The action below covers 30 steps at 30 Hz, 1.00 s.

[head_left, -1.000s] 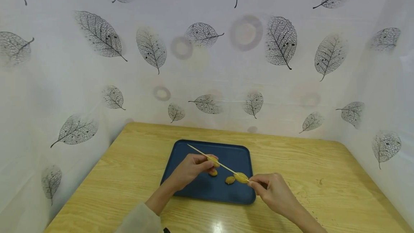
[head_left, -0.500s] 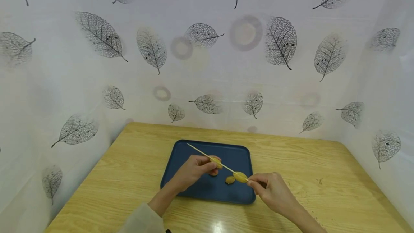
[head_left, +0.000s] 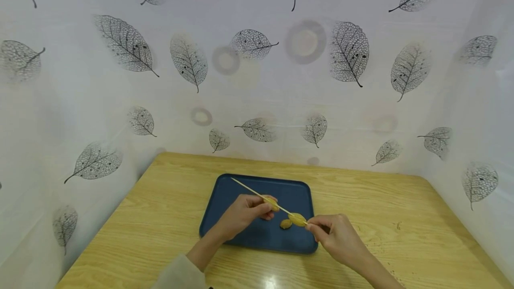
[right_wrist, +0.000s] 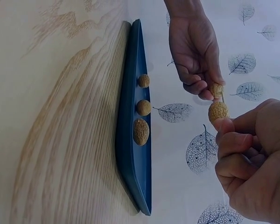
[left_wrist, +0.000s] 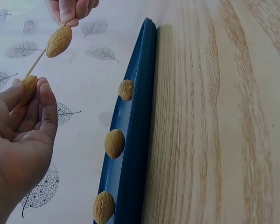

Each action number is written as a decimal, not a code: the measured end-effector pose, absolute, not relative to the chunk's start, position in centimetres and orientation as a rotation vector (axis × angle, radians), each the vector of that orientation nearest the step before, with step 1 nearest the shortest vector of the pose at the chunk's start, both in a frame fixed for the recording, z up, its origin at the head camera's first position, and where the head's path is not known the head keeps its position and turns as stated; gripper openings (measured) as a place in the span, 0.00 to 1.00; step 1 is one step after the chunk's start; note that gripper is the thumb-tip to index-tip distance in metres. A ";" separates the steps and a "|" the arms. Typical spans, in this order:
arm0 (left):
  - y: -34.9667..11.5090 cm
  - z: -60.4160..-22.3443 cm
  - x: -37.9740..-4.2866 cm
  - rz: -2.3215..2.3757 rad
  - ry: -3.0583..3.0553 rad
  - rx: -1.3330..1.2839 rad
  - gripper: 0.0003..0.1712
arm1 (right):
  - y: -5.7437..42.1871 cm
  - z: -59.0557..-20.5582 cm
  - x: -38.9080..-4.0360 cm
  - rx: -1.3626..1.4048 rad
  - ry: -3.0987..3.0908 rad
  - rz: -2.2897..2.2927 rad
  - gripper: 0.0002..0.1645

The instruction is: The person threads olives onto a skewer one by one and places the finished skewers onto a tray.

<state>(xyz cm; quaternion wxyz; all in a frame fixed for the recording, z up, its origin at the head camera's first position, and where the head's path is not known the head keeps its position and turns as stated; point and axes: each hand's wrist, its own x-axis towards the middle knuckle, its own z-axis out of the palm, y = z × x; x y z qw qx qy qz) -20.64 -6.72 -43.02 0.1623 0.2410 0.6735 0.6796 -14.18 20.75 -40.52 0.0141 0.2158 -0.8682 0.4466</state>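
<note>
A thin wooden skewer (head_left: pixel 246 187) slants above the blue tray, its bare tip toward the far left. Near its lower right end sits a wrinkled yellow-brown dried fruit (head_left: pixel 297 219), oval like a candied date. Just below that fruit, my right hand (head_left: pixel 339 237) pinches the skewer's end between thumb and forefinger. My left hand (head_left: pixel 241 215) pinches a second dried fruit (left_wrist: pixel 29 87) partway along the skewer, which seems to pass through it; the fingers partly cover this. In the right wrist view, both fruits, the nearer one (right_wrist: pixel 218 112) included, stand close together.
Below the hands, the blue tray (head_left: pixel 261 245) lies on a wooden table (head_left: pixel 132 231). Several loose dried fruits rest in it, among them one (head_left: pixel 286 224) beside the skewered fruit and another (left_wrist: pixel 104 207). A leaf-printed curtain (head_left: pixel 257 92) surrounds the table.
My left hand has moved slightly right and down along the skewer with its dried fruit, closer to the other fruit. The right hand and skewer have shifted very slightly left.
</note>
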 end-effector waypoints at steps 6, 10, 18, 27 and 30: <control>-6.5 -43.1 -20.5 1.937 1.919 0.692 0.18 | 20.7 -40.5 -14.2 0.677 -2.701 1.388 0.07; -6.5 -43.2 -20.5 1.934 1.917 0.683 0.17 | 20.6 -40.6 -14.2 0.685 -2.697 1.384 0.07; -6.3 -43.5 -20.6 1.925 1.922 0.692 0.16 | 20.5 -40.7 -14.3 0.689 -2.676 1.380 0.07; -6.1 -43.6 -20.5 1.933 1.908 0.696 0.16 | 20.3 -40.7 -14.3 0.682 -2.684 1.388 0.07; -6.1 -43.6 -20.5 1.930 1.911 0.695 0.16 | 20.3 -40.6 -14.3 0.684 -2.680 1.394 0.07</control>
